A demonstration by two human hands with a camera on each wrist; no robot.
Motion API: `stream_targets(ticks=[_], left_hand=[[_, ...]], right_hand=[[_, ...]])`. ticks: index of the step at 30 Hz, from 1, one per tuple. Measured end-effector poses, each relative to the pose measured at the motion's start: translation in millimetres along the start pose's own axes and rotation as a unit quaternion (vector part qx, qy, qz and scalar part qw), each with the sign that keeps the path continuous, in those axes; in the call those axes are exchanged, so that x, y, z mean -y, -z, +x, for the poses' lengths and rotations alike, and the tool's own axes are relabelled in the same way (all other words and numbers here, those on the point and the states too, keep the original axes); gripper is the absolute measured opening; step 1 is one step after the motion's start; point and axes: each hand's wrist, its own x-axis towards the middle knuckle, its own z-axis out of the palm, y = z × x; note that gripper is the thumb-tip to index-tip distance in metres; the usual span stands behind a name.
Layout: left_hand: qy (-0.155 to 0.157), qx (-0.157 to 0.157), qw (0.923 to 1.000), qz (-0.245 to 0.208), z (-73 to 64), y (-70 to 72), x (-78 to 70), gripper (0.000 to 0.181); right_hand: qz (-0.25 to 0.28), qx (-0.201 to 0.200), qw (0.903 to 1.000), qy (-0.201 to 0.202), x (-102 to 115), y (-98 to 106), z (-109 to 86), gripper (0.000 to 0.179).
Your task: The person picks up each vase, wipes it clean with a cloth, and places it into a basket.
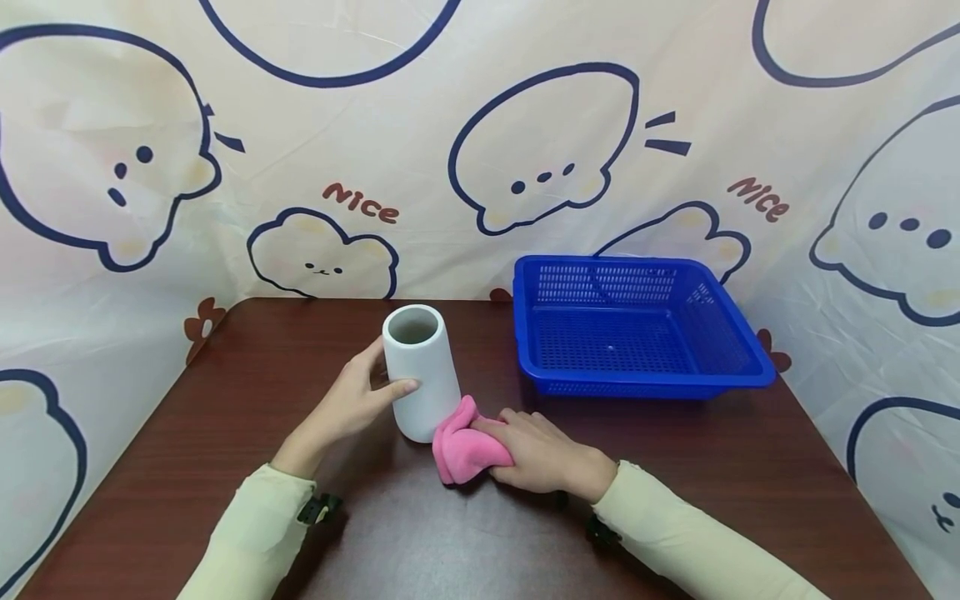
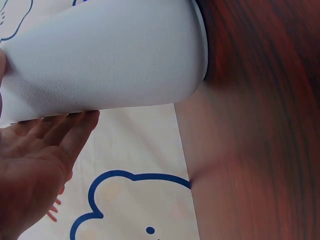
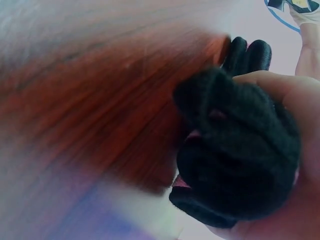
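Note:
A white vase [image 1: 423, 375], open at the top, stands at the table's middle, leaning slightly in the head view. My left hand [image 1: 360, 396] grips its upper left side, the thumb across the front and the fingers round the far side. In the left wrist view the fingers [image 2: 75, 132] lie along the pale wall of the vase [image 2: 115, 55]. With my right hand [image 1: 540, 454] I hold a bunched pink cloth [image 1: 468, 446] at the lower right of the vase. The same cloth [image 3: 240, 155] looks nearly black in the right wrist view; the vase is not visible there.
A blue plastic basket [image 1: 645, 383] with perforated walls stands at the back right of the dark brown wooden table [image 1: 225, 400]. Behind the table hangs a pale curtain [image 1: 420, 150] with cartoon outlines.

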Motion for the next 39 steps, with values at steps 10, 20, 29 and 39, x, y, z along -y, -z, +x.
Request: stream_targets(ticks=[10, 20, 29, 39], left_hand=[[0.005, 0.000, 1.0000, -0.005, -1.9, 2.0, -2.8, 0.074], [0.015, 0.001, 0.9999, -0.004, -2.2, 2.2, -2.2, 0.074], [0.004, 0.002, 1.0000, -0.001, -1.0, 2.0, 0.3, 0.072], [-0.003, 0.003, 1.0000, -0.002, 0.3, 0.6, 0.7, 0.070]], right_hand=[[0.003, -0.001, 1.0000, 0.004, 0, -1, -0.8, 0.066], [0.007, -0.007, 0.9999, 0.000, -2, -1, -6.4, 0.068], [0.009, -0.024, 0.9996, 0.007, -5, 2, -11.9, 0.066], [0.008, -0.041, 0.9991, 0.002, -9, 7, -18.7, 0.067]])
